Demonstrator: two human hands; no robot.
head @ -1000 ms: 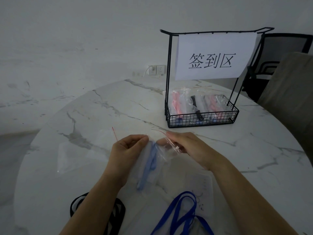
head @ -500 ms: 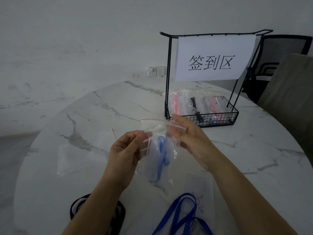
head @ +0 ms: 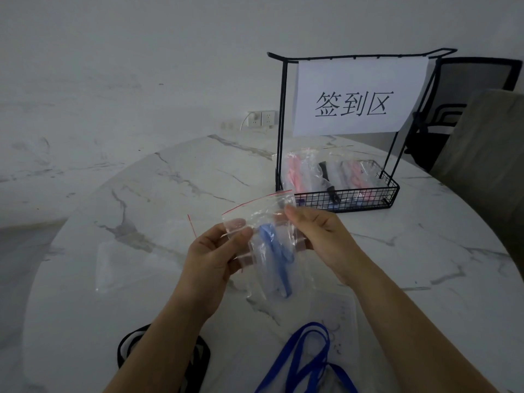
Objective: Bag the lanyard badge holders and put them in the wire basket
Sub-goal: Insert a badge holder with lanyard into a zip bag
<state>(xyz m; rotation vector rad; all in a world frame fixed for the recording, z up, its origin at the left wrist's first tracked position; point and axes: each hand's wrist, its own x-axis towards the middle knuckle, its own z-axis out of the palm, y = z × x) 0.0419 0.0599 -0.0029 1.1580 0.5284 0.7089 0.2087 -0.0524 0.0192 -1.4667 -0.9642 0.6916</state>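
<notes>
Up close, two bare hands hold one clear plastic bag (head: pixel 265 239) above a round marble table (head: pixel 141 194), nearer the viewer than the wire basket (head: pixel 344 198). The left hand (head: pixel 211 258) pinches the bag's left upper edge between thumb and fingers; the right hand (head: pixel 317 236) pinches its right upper edge, so the bag hangs between them, off the table. The bag is see-through and crinkled, with a thin red line along its top, and inside it sits one folded blue lanyard (head: pixel 276 259). The basket, black with a tall frame, stands beyond the right hand and already holds several filled bags (head: pixel 300 171), showing pink and black straps; their exact number cannot be told. One white paper sign (head: pixel 360 95) with black characters hangs from the basket's frame. On the table nearer than the basket lie one loose blue lanyard (head: pixel 306 361), one black lanyard (head: pixel 198 355), and one empty clear bag (head: pixel 136 262) to the left of the hands.
</notes>
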